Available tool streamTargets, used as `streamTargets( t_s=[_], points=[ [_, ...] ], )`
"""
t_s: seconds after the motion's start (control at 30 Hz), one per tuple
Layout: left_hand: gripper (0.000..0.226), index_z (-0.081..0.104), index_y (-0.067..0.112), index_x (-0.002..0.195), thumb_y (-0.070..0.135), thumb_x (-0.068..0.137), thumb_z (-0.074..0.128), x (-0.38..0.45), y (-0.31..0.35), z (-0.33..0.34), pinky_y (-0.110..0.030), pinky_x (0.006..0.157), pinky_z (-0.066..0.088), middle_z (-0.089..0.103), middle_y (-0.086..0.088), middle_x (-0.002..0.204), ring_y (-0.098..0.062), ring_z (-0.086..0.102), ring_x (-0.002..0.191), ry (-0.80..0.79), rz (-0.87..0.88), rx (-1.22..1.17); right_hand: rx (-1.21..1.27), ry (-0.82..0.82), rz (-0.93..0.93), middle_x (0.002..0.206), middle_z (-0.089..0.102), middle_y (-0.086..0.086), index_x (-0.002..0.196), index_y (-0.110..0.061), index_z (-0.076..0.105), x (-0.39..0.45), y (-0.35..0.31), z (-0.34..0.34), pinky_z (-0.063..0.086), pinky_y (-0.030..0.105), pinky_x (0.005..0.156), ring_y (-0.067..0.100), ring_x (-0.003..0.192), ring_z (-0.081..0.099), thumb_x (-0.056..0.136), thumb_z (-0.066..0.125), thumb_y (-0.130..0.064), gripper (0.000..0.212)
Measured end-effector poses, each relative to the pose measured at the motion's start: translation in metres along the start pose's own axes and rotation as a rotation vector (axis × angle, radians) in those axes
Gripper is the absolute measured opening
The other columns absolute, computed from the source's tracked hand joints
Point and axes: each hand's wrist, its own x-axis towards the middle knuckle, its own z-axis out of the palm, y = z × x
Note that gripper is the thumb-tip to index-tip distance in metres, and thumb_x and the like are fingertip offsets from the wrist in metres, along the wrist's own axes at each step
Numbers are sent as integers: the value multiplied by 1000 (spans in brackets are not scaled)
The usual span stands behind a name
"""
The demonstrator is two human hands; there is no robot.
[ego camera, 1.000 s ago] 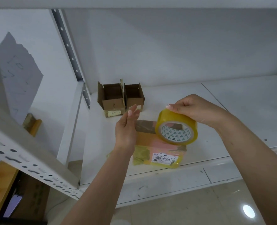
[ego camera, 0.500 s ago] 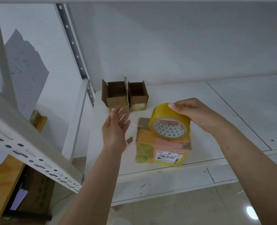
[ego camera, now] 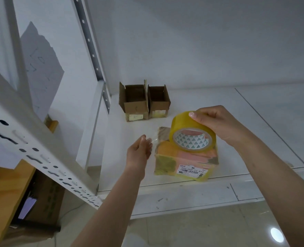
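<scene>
My right hand [ego camera: 217, 124] grips a yellowish roll of clear packing tape [ego camera: 192, 133] from above, holding it tilted just over a small taped cardboard parcel [ego camera: 185, 161] that carries a barcode label. The parcel lies near the front edge of a white metal shelf [ego camera: 245, 122]. My left hand [ego camera: 139, 152] is beside the parcel's left side, its fingertips pinching the free end of the clear tape [ego camera: 153, 139] pulled off the roll.
Two small open cardboard boxes [ego camera: 136, 104] [ego camera: 158, 101] stand side by side at the back left of the shelf. A perforated white shelf beam [ego camera: 31, 154] slants across the left foreground. Wooden furniture [ego camera: 3, 189] and a tiled floor [ego camera: 201, 229] lie below.
The roll has come down onto the parcel's top. My left hand has dropped lower and drawn the tape end out to the left of the parcel.
</scene>
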Motion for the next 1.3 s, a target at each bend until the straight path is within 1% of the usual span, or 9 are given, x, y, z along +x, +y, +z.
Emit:
streamTargets(
  t_s=[0.2,0.33,0.4,0.67,0.87,1.03,1.13,1.23,1.3],
  points=[
    [31,70,26,111,42,101,46,-4,-27,11,-35,96,52,72,3,110,-17,65,107,-97,-46,141,132,60,-98,59,65,-4,63,-24,71,-5,10,9,48,19,51,11,55,63,85,64,-39,27],
    [44,74,42,63,53,96,47,1,-34,11,-45,98,50,75,9,83,-18,68,94,-76,-111,132,187,71,-151,52,60,-8,58,-29,69,-6,12,13,44,16,49,4,49,57,87,58,-28,31],
    [47,71,32,57,64,86,52,0,-36,13,-49,97,48,70,0,82,-21,65,88,-34,-139,129,202,65,-157,50,59,-10,56,-33,68,-6,11,14,42,13,49,1,47,56,88,56,-25,35],
    [43,58,12,125,43,95,56,6,-40,15,-48,104,45,65,-11,121,-29,59,115,17,-200,-34,221,55,-164,48,55,-14,53,-33,66,-4,10,14,41,12,50,-1,46,52,94,56,-23,43],
    [21,60,11,112,21,104,43,12,-33,14,-52,98,49,66,-19,114,-34,62,108,-56,-148,126,205,59,-145,52,61,-12,56,-33,69,-5,8,15,44,13,51,0,49,58,91,59,-33,37],
    [24,58,15,123,19,103,43,11,4,4,-28,84,53,61,-6,122,-19,58,106,-38,170,354,207,53,-106,53,61,-10,53,-29,65,-5,8,11,44,13,51,2,50,59,84,58,-41,34],
    [57,39,25,141,52,93,52,-2,33,1,-10,88,47,48,9,138,-5,45,128,-395,535,465,201,54,-76,55,63,-11,55,-31,66,-4,9,10,45,14,51,3,53,62,79,60,-48,30],
    [121,13,17,152,69,62,74,-12,41,18,-28,108,40,34,-4,150,-5,38,136,-676,640,624,199,67,-62,58,64,-10,59,-32,67,-1,13,9,46,16,53,5,56,63,74,66,-62,34],
    [136,11,16,152,78,49,73,-13,38,28,-44,112,35,35,-5,150,-15,36,138,-703,665,725,218,61,-46,61,64,-7,60,-26,65,-2,19,7,48,20,55,11,59,63,66,68,-73,47]
  ],
)
